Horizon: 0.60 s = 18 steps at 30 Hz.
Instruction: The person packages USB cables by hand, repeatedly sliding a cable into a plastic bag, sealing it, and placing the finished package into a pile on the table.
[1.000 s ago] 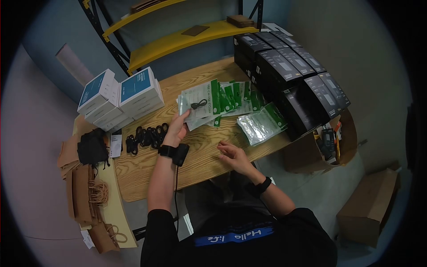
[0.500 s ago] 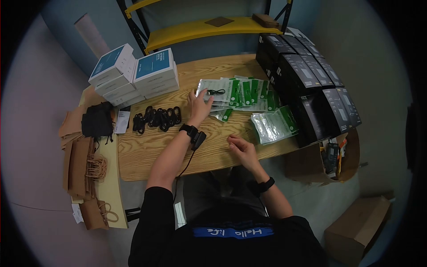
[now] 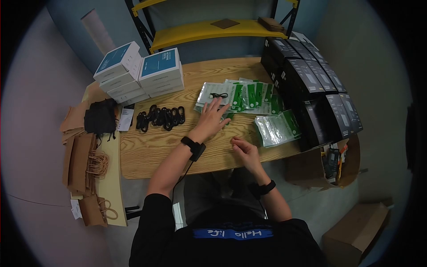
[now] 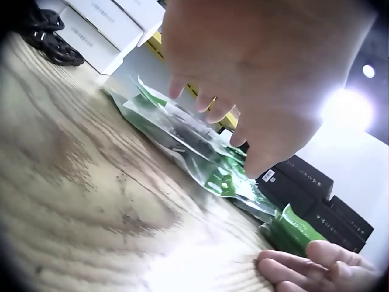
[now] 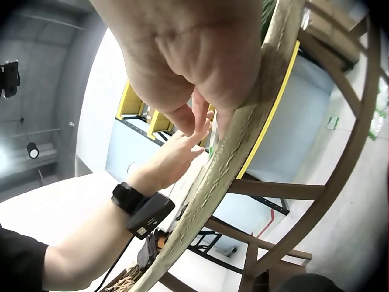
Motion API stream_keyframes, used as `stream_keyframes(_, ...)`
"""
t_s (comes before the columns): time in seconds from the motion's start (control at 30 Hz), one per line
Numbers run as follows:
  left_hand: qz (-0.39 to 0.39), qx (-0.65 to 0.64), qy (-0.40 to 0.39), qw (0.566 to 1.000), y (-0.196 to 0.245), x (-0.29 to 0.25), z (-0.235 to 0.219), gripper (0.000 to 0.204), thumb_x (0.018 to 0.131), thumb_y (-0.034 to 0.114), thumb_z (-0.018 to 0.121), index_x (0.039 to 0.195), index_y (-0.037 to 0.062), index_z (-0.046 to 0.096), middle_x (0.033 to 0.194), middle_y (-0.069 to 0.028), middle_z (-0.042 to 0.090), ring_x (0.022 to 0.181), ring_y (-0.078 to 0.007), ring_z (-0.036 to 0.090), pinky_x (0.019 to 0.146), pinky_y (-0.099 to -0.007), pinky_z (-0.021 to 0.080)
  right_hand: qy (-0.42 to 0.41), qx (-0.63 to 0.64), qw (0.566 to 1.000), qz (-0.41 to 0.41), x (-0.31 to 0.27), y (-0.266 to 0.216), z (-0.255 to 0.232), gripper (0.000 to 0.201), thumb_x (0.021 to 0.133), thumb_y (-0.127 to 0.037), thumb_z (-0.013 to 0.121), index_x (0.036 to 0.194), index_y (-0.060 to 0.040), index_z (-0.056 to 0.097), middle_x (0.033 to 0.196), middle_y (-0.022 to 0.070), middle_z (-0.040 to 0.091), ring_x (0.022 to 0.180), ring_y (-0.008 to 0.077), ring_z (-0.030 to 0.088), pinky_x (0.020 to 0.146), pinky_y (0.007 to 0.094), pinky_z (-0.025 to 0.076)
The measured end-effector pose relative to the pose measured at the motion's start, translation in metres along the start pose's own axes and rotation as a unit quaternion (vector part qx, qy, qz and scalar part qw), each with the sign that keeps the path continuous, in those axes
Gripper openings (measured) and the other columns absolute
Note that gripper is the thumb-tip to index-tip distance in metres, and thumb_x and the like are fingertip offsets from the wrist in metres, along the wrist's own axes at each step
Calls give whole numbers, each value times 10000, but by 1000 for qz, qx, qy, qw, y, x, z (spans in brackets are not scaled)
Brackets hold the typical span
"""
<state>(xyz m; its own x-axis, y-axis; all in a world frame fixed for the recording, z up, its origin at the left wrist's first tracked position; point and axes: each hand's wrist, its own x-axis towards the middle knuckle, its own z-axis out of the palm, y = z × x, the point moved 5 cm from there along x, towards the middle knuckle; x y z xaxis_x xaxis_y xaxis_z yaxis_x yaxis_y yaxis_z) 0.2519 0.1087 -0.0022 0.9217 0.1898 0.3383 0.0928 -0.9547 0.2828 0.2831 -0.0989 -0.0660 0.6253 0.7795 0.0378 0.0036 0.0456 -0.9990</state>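
Observation:
My left hand [image 3: 210,121] reaches over the near edge of a spread of clear and green zip bags [image 3: 251,95], palm down and fingers extended. Just beyond its fingertips a small black cable [image 3: 219,95] shows in the top bag [image 3: 207,91]. In the left wrist view the fingers [image 4: 209,109] hang above the bags [image 4: 182,140] with nothing gripped. My right hand [image 3: 247,153] rests near the table's front edge, fingers loosely curled and holding nothing. To its right lies a stack of flat, shiny zip bags [image 3: 276,129] with green ends.
Several coiled black cables [image 3: 162,118] lie on the wooden table [image 3: 178,153] at left. White-and-blue boxes [image 3: 160,73] are stacked behind them. Black boxes [image 3: 311,84] fill the right side, above an open carton [image 3: 307,167]. Paper bags [image 3: 80,164] lie far left.
My left hand held the cable bag by its left side, laid it on the spread, then let go and drew back toward me. The right hand has barely moved. The head view has shifted.

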Motion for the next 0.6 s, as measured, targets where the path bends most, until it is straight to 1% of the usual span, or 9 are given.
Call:
stream_keyframes(0.13, 18, -58, 40, 997, 18, -22, -24, 441, 925, 294, 710, 1314, 100, 633, 1457, -176, 516, 1357, -362, 490, 1067, -478, 456, 3, 7, 1000, -10, -1, 0, 1, 291, 988, -99, 672, 1240, 46, 685, 1407, 105, 604, 1164, 133, 622, 970, 274, 509)
stream_keyframes(0.17, 18, -57, 41, 997, 24, -30, -31, 441, 925, 294, 710, 1314, 100, 633, 1457, -176, 516, 1357, -362, 490, 1067, -478, 456, 6, 9, 1000, -4, -1, 1, 0, 281, 990, -97, 670, 1229, 48, 688, 1361, 96, 633, 1143, 128, 630, 962, 273, 512)
stream_keyframes(0.23, -71, -111, -11, 991, 35, -51, -47, 318, 926, 255, 707, 1185, 72, 679, 1268, -134, 629, 1145, -330, 630, 888, -428, 549, 8, 10, 1000, 2, -1, 1, 1, 271, 991, -96, 668, 1219, 49, 692, 1316, 87, 662, 1122, 124, 638, 954, 271, 515)
stream_keyframes(0.33, -116, -123, -6, 985, 42, -93, -53, 261, 921, 227, 711, 1119, 58, 684, 1119, -110, 666, 1012, -316, 669, 802, -423, 562, 10, 20, 1000, 21, -3, -3, 4, 244, 997, -93, 660, 1197, 42, 700, 1222, 76, 711, 1079, 115, 652, 930, 264, 521)
stream_keyframes(0.4, -132, -118, 4, 984, 49, -121, -61, 255, 927, 223, 706, 1118, 56, 685, 1101, -117, 671, 1013, -323, 670, 817, -425, 561, 30, -36, 999, 2, -10, -11, 6, 169, 960, -87, 698, 1078, 29, 731, 1001, 55, 749, 907, 103, 687, 779, 256, 544)
stream_keyframes(0.47, -147, -112, 15, 983, 50, -150, -61, 249, 932, 220, 701, 1117, 54, 686, 1083, -125, 676, 1014, -331, 671, 832, -426, 561, 30, -192, 975, -111, -31, -32, 17, 97, 892, -82, 760, 964, -18, 750, 867, 85, 735, 770, 152, 707, 689, 273, 546)
stream_keyframes(0.5, -172, -105, 18, 979, 46, -166, -57, 250, 936, 224, 702, 1118, 54, 687, 1096, -128, 676, 1028, -327, 671, 847, -423, 562, -39, -282, 945, -163, -46, -42, 30, 86, 825, -97, 811, 882, -66, 754, 774, 114, 709, 701, 220, 717, 649, 303, 555)
stream_keyframes(0.57, -215, -107, 16, 971, 34, -191, -49, 275, 936, 230, 713, 1150, 61, 687, 1154, -143, 673, 1070, -326, 670, 893, -417, 560, -153, -295, 900, -284, -79, -46, 60, 90, 804, -133, 830, 846, -99, 758, 719, 111, 709, 676, 248, 725, 664, 328, 575)
stream_keyframes(0.6, -233, -118, 9, 965, 31, -202, -47, 301, 932, 232, 723, 1182, 68, 685, 1199, -155, 669, 1098, -329, 670, 924, -414, 557, -157, -294, 899, -283, -79, -45, 62, 90, 804, -133, 830, 846, -99, 758, 719, 111, 709, 676, 248, 725, 664, 328, 575)
